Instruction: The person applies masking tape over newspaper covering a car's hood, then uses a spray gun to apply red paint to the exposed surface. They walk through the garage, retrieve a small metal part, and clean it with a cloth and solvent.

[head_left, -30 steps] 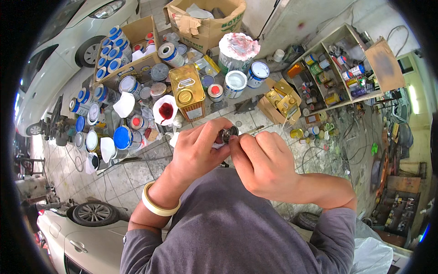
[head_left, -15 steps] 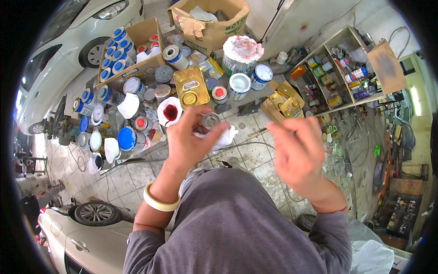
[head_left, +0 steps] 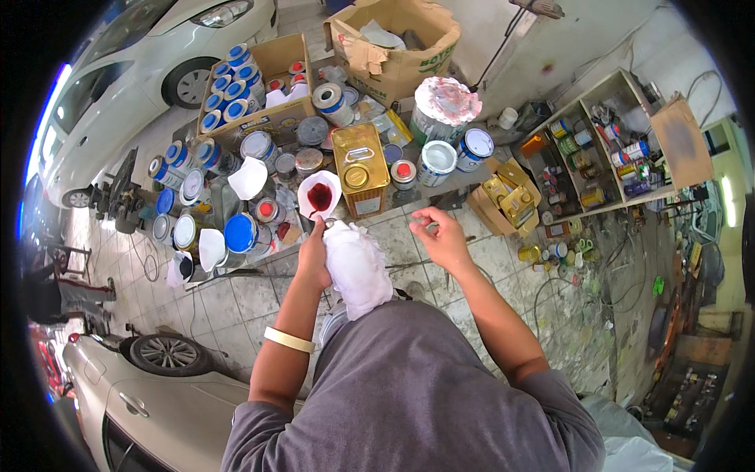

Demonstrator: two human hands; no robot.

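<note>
My left hand (head_left: 316, 262) is closed on a white cloth (head_left: 358, 271), which hangs bunched in front of my body. Just beyond its fingertips lies a white paper cup or funnel (head_left: 320, 196) with dark red liquid inside. The small clear glass jar seen earlier is out of sight. To the right, my right hand (head_left: 440, 240) is raised apart from the cloth, thumb and fingers curled together; whether something small sits between them I cannot make out. A gold rectangular tin (head_left: 359, 167) stands on the table beyond both hands. Around my left forearm sits a cream tape roll (head_left: 289, 340).
Paint cans crowd the table, among them a blue-lidded can (head_left: 241, 234) and an open can (head_left: 437, 163). Cardboard boxes (head_left: 263, 120) stand behind. A shelf unit (head_left: 590, 141) holds cans at right. Cars (head_left: 157, 385) stand at left; hoses cross the tiled floor.
My left hand has turned and lowered, and the white cloth now hangs in full view. The glass jar has gone from sight. My right hand has moved left and away from me.
</note>
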